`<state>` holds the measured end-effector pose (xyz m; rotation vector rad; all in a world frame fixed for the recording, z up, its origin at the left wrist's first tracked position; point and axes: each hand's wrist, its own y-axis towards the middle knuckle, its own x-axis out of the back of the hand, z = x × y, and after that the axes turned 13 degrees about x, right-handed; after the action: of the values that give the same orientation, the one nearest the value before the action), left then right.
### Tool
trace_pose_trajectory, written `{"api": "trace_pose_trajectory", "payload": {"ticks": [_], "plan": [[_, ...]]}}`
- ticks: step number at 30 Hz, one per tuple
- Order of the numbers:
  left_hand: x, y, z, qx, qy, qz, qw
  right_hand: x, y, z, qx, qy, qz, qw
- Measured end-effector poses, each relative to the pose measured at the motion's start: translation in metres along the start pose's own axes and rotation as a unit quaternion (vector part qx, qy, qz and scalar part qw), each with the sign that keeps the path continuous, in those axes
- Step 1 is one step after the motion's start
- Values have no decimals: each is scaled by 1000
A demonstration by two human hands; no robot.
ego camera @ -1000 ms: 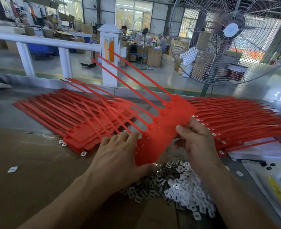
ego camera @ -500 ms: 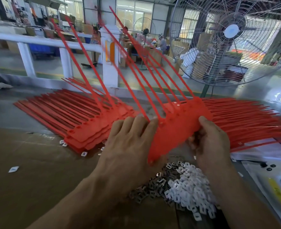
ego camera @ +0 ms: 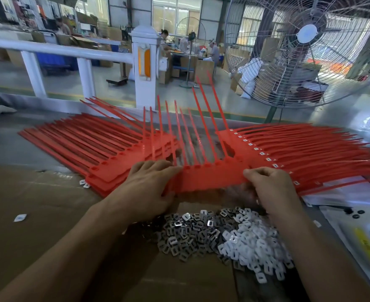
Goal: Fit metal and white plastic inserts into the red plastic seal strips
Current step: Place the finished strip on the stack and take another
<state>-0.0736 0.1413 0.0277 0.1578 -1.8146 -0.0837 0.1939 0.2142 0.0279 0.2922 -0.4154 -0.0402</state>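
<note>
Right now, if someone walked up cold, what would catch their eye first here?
The red seal strips: a joined sheet held up by the left hand and right hand, tails pointing away, with stacks fanned out on the left and right. Next, the heap of metal inserts and white plastic inserts in front of the hands, and the big fan upper right.

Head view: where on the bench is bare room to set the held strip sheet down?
Bare cardboard lies left of the left hand, below the left strip stack. Crowded: insert pile in front, right stack and papers beside the right hand.
</note>
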Motion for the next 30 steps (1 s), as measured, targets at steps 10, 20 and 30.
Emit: {"api": "trace_pose_trajectory", "payload": {"ticks": [10, 20, 30], "plan": [[-7, 4, 11, 7, -44, 4, 999, 21, -3, 3, 16, -185, 35, 982], [0, 3, 14, 13, -62, 58, 996, -13, -29, 33, 214, -168, 324, 906], [6, -2, 29, -15, -83, 97, 992, -29, -41, 41, 282, -195, 392, 854]]}}
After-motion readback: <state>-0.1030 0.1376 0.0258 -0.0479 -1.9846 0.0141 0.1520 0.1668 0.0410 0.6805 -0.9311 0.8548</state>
